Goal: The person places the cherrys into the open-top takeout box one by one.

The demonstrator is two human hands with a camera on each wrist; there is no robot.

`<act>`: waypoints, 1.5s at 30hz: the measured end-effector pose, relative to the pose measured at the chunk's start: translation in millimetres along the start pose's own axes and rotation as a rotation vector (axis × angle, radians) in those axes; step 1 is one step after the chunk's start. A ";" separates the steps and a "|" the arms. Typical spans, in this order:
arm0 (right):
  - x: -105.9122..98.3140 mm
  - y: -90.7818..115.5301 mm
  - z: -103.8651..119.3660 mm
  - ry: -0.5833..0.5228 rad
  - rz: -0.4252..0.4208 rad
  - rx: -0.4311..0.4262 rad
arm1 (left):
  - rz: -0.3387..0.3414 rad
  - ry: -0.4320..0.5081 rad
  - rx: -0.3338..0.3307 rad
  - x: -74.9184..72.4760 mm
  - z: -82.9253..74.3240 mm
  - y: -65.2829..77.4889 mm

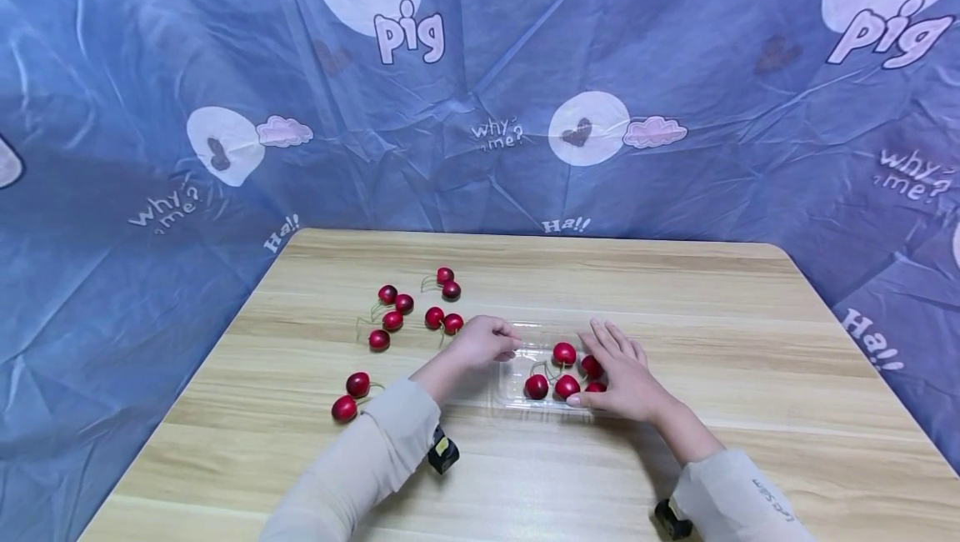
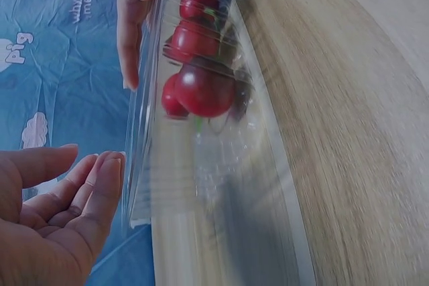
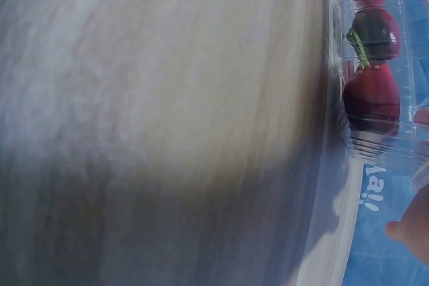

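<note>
Plastic box [image 1: 512, 377]: red cherries [image 1: 536, 387] inside
L hand [image 1: 482, 342]: fingers loose, nr left end
R hand [image 1: 625, 373]: fingers straight, at right end

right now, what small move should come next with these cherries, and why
Probably reach the left grip to the nearest loose cherries: it appears to hold nothing, they lie beside it on the wood-grain table, and the clear plastic tray shows room at its left end.
</note>
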State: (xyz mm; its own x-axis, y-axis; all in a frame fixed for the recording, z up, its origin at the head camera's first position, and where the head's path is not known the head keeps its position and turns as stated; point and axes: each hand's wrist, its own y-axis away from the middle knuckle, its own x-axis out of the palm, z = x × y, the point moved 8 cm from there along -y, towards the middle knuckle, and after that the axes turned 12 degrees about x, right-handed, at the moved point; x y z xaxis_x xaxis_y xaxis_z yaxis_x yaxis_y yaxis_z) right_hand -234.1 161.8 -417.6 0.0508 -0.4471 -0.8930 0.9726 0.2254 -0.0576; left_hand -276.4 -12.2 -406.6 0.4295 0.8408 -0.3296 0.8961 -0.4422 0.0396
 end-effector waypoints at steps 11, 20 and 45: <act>-1.4 -0.2 0.5 -0.010 -0.007 -0.004 | -0.038 0.003 0.000 -24.2 10.1 10.0; -0.4 -0.1 -0.6 -0.008 0.004 0.006 | -0.080 0.001 0.006 -43.9 17.0 18.8; 2.2 -0.6 -1.6 -0.003 -0.020 -0.013 | -0.240 0.065 -0.068 -105.1 55.2 52.5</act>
State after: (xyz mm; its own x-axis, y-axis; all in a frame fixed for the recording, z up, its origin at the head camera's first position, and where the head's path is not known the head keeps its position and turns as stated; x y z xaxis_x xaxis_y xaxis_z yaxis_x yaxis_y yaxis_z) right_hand -234.9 162.1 -420.2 0.0322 -0.4546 -0.8901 0.9704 0.2277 -0.0811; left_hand -280.7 -141.0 -422.0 0.2084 0.9384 -0.2758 0.9776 -0.2079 0.0315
